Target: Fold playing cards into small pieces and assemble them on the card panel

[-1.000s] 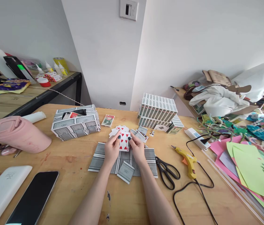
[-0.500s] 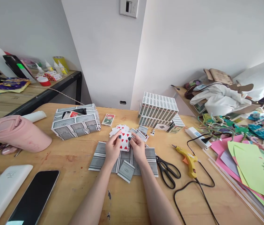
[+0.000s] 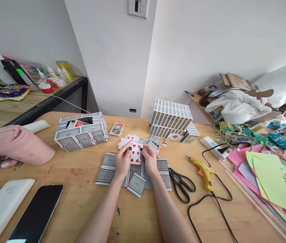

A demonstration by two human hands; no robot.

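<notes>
A six of hearts playing card (image 3: 135,155) is held upright between both hands, its face toward me. My left hand (image 3: 122,161) pinches its left edge, and my right hand (image 3: 149,159) pinches the right edge. Below them, a panel of joined cards (image 3: 105,174) with grey patterned backs lies on the table, partly hidden by my hands. One folded grey card (image 3: 136,184) rests on its near edge. Just beyond my hands are loose face-up cards (image 3: 126,139) and some folded grey-backed pieces (image 3: 154,140).
Black scissors (image 3: 182,185) and a yellow glue gun (image 3: 204,172) with its cord lie right. A card-covered box (image 3: 82,133) stands left, stacked card boxes (image 3: 171,116) at the back. A phone (image 3: 38,211) and pink tumbler (image 3: 20,145) are left; coloured paper (image 3: 272,182) lies far right.
The six of hearts stays between both hands and has turned slightly more square to me. The camera view has shifted a little; everything else stands as before.
</notes>
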